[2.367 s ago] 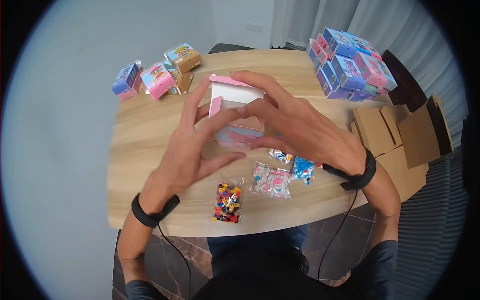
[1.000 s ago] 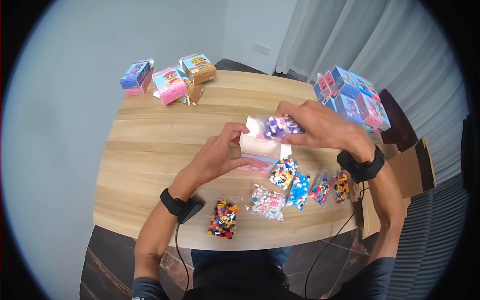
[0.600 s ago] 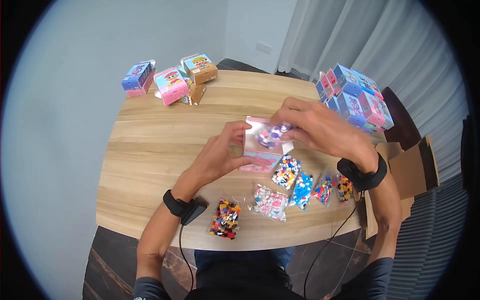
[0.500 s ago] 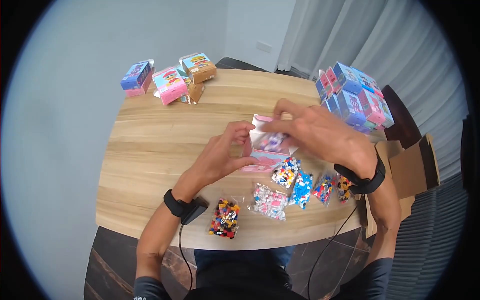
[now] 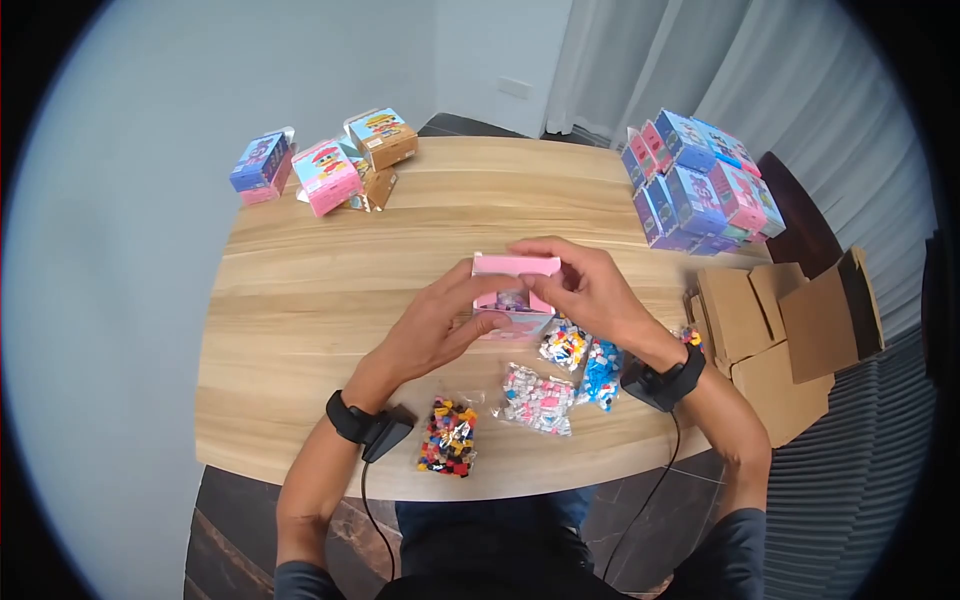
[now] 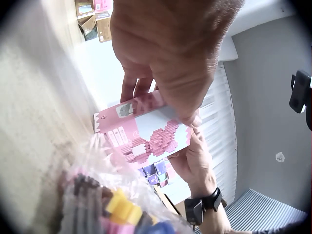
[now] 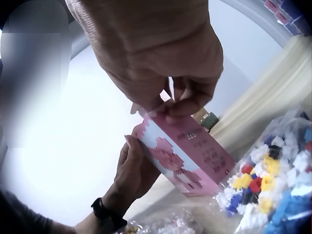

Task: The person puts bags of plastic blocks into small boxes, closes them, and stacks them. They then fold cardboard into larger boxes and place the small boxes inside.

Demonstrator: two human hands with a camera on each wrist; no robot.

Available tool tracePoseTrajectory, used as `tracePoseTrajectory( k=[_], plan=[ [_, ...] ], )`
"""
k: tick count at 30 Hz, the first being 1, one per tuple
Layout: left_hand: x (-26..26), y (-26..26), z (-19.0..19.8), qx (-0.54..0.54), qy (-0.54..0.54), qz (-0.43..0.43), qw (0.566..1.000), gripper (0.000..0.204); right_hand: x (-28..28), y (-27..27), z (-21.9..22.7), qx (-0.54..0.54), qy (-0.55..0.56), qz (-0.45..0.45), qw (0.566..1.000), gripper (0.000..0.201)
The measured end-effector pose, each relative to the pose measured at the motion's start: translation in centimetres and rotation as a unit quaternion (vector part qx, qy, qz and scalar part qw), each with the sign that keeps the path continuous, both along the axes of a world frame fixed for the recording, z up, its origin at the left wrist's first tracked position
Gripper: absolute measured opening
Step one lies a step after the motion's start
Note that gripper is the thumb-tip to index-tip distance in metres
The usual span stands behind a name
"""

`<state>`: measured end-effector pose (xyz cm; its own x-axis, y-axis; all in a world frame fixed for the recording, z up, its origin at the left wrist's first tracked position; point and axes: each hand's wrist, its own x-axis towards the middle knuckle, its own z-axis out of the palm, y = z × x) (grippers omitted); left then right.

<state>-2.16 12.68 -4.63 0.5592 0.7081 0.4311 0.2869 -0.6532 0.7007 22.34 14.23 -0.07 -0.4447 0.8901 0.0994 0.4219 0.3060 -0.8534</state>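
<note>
A small pink and light-blue cardboard box [image 5: 518, 328] stands on the table with its top open and its back flap raised. Inside, a clear bag with purple and white bricks [image 5: 510, 300] shows in part. My left hand [image 5: 437, 318] grips the box from the left, its thumb on the printed front. At the right top edge, my right hand [image 5: 592, 290] pinches the box's rim with thumb and fingers. The right wrist view shows those fingertips curled at the top of the pink side [image 7: 197, 148]. In the left wrist view the printed front [image 6: 161, 139] faces the camera.
Near the box lie bags of white-yellow bricks [image 5: 564, 344], blue bricks [image 5: 602, 370], white-pink bricks [image 5: 538, 402] and multicoloured bricks [image 5: 449, 438]. Several toy boxes [image 5: 325, 178] stand back left, with a larger stack [image 5: 695, 200] back right. An opened brown carton [image 5: 740, 300] sits at the right edge.
My right hand has put the purple bag into the box, let go of it and moved to the rim. My left hand has kept hold of the box.
</note>
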Motion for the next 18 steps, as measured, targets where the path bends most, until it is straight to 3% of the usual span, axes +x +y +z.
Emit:
tracePoseTrajectory(
  k=[1, 3, 4, 6, 9, 10, 12, 15, 16, 18],
  plan=[
    [0.1, 0.0, -0.7, -0.001, 0.003, 0.002, 1.000, 0.056, -0.1, -0.1, 0.4, -0.001, 0.003, 0.002, 1.000, 0.037],
    [0.5, 0.2, -2.6, -0.075, -0.197, 0.039, 0.977, 0.055, -0.3, -0.6, 1.2, 0.149, -0.009, 0.039, 0.988, 0.038],
    [0.7, 0.3, -2.7, -0.075, -0.194, 0.039, 0.977, 0.055, -0.2, -0.4, 1.1, 0.149, -0.007, 0.039, 0.988, 0.038],
    [1.0, 0.4, -2.8, -0.062, -0.279, 0.046, 0.957, 0.057, 0.1, 0.0, 0.5, 0.286, -0.048, 0.057, 0.955, 0.036],
    [1.2, -0.3, -1.4, -0.137, -0.334, 0.039, 0.932, 0.053, -0.3, 0.2, -1.1, 0.297, -0.043, 0.059, 0.952, 0.034],
    [0.8, -0.1, -1.5, -0.141, -0.332, 0.039, 0.932, 0.053, -0.6, -0.1, -1.4, 0.293, -0.042, 0.057, 0.953, 0.034],
    [-0.2, 0.6, -1.7, -0.030, -0.162, 0.043, 0.985, 0.037, -1.2, -0.7, -1.9, 0.253, 0.004, 0.036, 0.967, 0.032],
    [0.1, 0.3, -0.7, 0.015, -0.147, 0.075, 0.986, 0.024, -1.1, -0.7, -1.8, 0.223, 0.017, 0.031, 0.974, 0.031],
    [0.1, 0.2, -0.7, 0.014, -0.146, 0.072, 0.987, 0.024, -1.0, -0.6, -1.6, 0.222, 0.017, 0.027, 0.974, 0.031],
    [0.1, 0.0, -1.0, -0.094, -0.183, 0.072, 0.976, 0.026, -0.7, -0.5, -1.2, 0.151, 0.024, 0.053, 0.987, 0.030]
  ],
)
